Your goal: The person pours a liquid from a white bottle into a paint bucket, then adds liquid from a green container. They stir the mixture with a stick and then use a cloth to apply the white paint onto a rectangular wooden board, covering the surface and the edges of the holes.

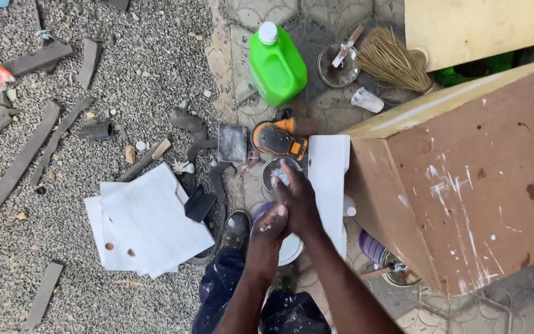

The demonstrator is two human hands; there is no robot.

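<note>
Seen from above: left hand (271, 226) and right hand (298, 201) pressed together over a small open tin (277, 175) on paved ground (242, 117), fingers smeared white. Just beyond the tin, an orange and black sander (277, 138); further off, a green jug (276, 65) with white cap, a straw brush (390, 60). To the left, white boards (149, 219) on gravel (149, 62). To the right, a paint-flecked wooden cabinet (471, 179).

Green jug (277, 65); straw broom (392, 60); orange sander (279, 139); white sheets (149, 222); wooden cabinet (471, 179)
</note>
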